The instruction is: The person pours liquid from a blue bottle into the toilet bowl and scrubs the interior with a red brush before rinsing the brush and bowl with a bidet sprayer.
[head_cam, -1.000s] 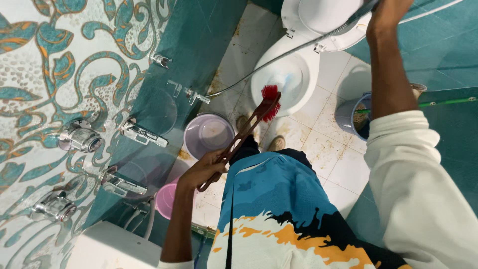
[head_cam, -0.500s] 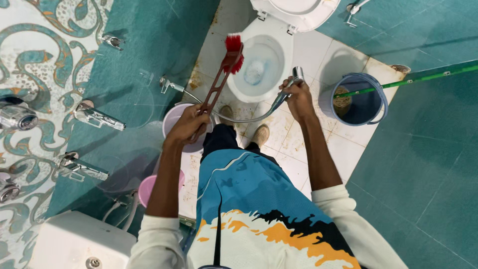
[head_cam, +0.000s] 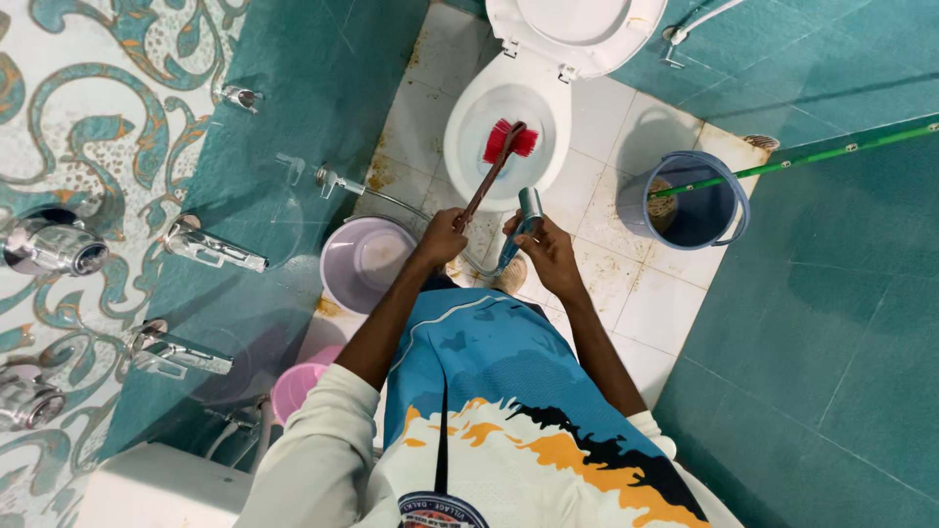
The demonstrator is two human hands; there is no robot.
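The left hand (head_cam: 442, 238) is clenched around the lower end of the brush (head_cam: 497, 162). The brown handle runs toward 1 o'clock, and the red bristle head lies inside the toilet bowl (head_cam: 468, 147), at the water. The right hand (head_cam: 544, 246) is closed around the spray nozzle (head_cam: 525, 217), which points up toward the bowl from 6 o'clock. The hose (head_cam: 391, 198) runs from the nozzle to the wall valve (head_cam: 328, 179) at 9 o'clock. No spray is visible, so it cannot be determined whether the trigger is pressed.

The toilet lid (head_cam: 572, 27) stands raised at 12 o'clock. A lilac bucket (head_cam: 337, 264) sits just beside the left hand at 8 o'clock. A blue bucket (head_cam: 736, 200) stands at 3 o'clock with a green pole (head_cam: 831, 149) leaning in it. The floor (head_cam: 650, 293) tiles are stained and look wet.

Risks, as judged from this position:
- Splash-back. The nozzle is near the bowl rim; a steep or strong jet against the porcelain or bristles may throw dirty water onto hands, sleeves and floor.
- Slip. The feet stand on the wet tiles close to the bowl.
- Hose snag. The hose crosses below the brush handle, so a wide stroke may catch it.
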